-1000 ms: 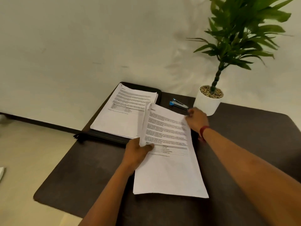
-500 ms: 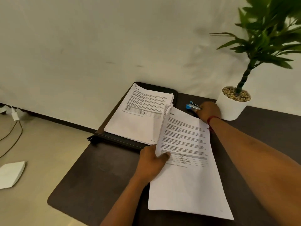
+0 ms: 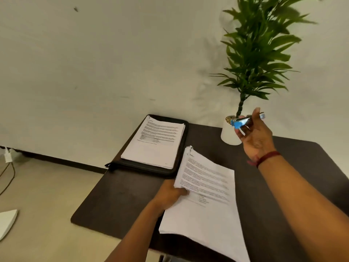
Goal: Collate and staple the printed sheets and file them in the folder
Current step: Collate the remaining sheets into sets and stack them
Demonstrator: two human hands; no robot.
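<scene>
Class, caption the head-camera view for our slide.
Right hand holds the blue stapler aloft while the left hand grips the printed sheets beside the folder.

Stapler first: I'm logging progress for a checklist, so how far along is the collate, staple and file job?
Done: one stack of sheets lies on the black folder; whether it is stapled cannot be told. In hand: the left hand pinches a second set on the table, and the right hand holds the stapler in the air. Left: stapling that set and filing it.

Two bare forearms, no sleeves, dark red thread band (image 3: 268, 157) round the right wrist
</scene>
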